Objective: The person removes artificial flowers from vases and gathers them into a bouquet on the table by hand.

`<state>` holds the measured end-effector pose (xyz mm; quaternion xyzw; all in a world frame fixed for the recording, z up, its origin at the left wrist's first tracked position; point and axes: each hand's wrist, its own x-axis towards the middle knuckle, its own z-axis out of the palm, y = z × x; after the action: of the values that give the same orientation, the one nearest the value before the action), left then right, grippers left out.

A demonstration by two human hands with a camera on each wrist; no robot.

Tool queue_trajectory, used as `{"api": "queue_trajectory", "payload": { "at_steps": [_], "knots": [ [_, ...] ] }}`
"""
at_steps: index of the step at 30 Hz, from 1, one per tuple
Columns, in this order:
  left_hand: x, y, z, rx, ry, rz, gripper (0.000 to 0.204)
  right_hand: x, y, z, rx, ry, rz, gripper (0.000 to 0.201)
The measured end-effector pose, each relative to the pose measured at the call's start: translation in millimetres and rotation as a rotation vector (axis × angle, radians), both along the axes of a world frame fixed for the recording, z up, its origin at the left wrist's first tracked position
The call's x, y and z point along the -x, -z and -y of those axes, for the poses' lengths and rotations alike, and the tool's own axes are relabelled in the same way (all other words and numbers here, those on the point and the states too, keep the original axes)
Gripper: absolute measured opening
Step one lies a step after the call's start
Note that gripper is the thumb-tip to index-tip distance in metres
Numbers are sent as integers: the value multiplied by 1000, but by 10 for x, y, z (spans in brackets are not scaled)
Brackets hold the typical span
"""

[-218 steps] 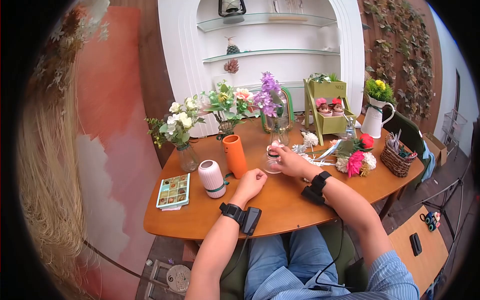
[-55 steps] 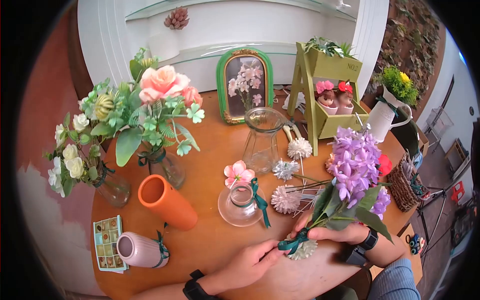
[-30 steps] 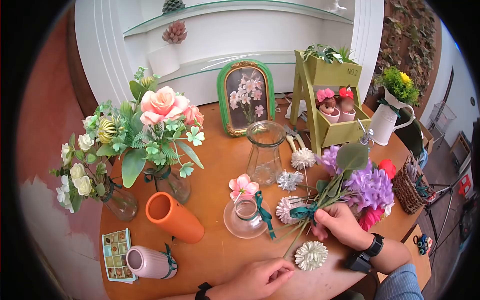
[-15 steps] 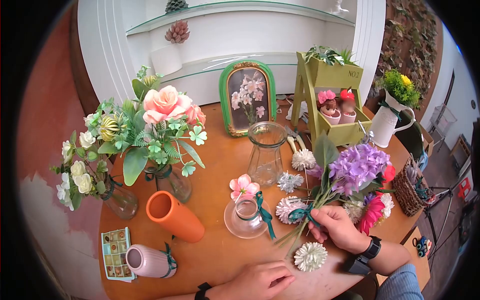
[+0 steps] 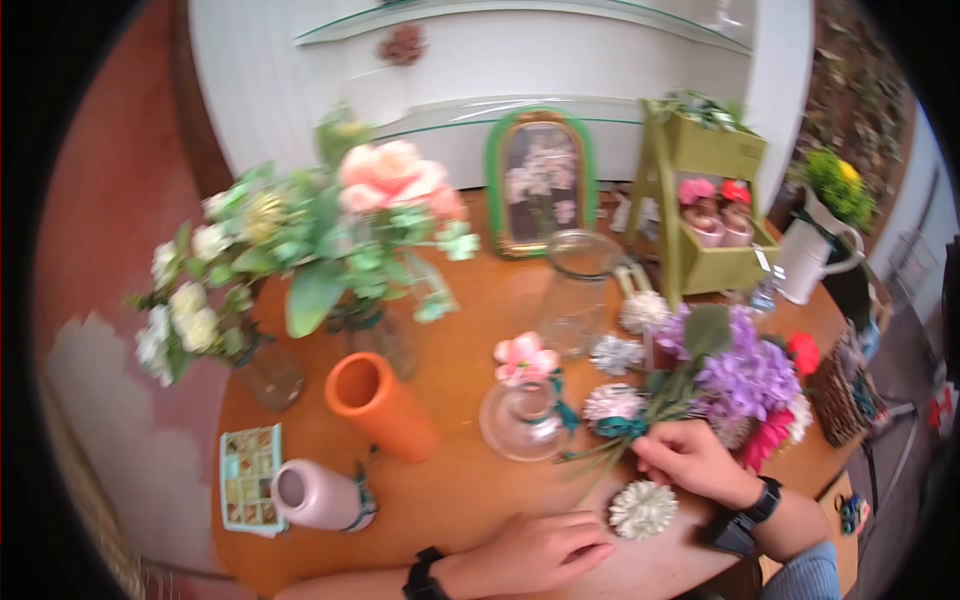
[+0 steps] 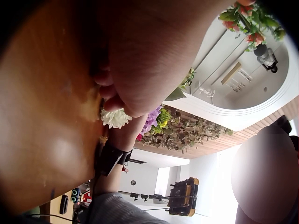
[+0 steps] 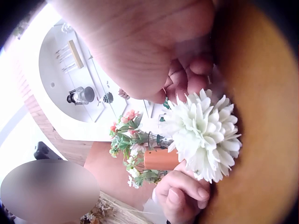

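Half a second back our right hand (image 5: 690, 462) held the purple bouquet (image 5: 735, 372) up off the table with its blooms high; now the bunch has dropped and lies almost flat, flower heads out beyond our knuckles among the loose red and pink blooms, cut stems trailing back toward the round glass vase (image 5: 527, 420). Our view has swung a little to the left too.

The right hand's fingers are curled around the stems just behind the teal ribbon (image 5: 622, 427), so that grasp is firm. The left hand (image 5: 540, 552) rests on the wooden table (image 5: 470, 500) nearer our body, fingers loosely bent and holding nothing. Between the two hands, just below the grip, lies a white chrysanthemum head (image 5: 642, 508); the right wrist view shows it close under our fingers (image 7: 191, 77).

We judge this as the laying-down step, the tied bunch being settled onto the table. Next, we reckon, the fingers need to ease off the stems without dragging the ribbon loose, and the left hand is well placed to reach the white flower.

Up and away from the grip stands the empty tall glass vase (image 5: 580, 290), and beyond it the green ladder planter (image 5: 705, 200). Any lettering on the planter is too blurred here to read, and we see no other writing.
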<state>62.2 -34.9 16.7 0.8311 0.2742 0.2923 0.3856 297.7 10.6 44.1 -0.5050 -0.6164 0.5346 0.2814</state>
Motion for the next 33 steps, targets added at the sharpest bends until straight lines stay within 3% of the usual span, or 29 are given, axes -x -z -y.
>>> {"api": "queue_trajectory", "payload": {
  "at_steps": [12, 19, 25, 27, 30, 33],
  "knots": [
    [-14, 120, 1, -27, 73, 23, 10, -17, 83, -15, -37, 53, -6, 34],
    [-30, 27, 40, -13, 33, 105, 17, -1, 116, -26, -68, 46, 1, 36],
    [10, -104, 141, -86, -46, 150, 10, 9, 53, -13, -23, 54, -2, 36],
    [52, -294, 139, -325, -190, 221, 18, 5, 101, -20, -42, 45, -28, 36],
    [191, -687, 134, -625, -483, 143, 24, 3, 109, -14, -54, 35, -72, 36],
    [447, -1092, 108, -341, -839, 192, 28, 2, 124, -24, -78, -12, -80, 37]
  ]
}}
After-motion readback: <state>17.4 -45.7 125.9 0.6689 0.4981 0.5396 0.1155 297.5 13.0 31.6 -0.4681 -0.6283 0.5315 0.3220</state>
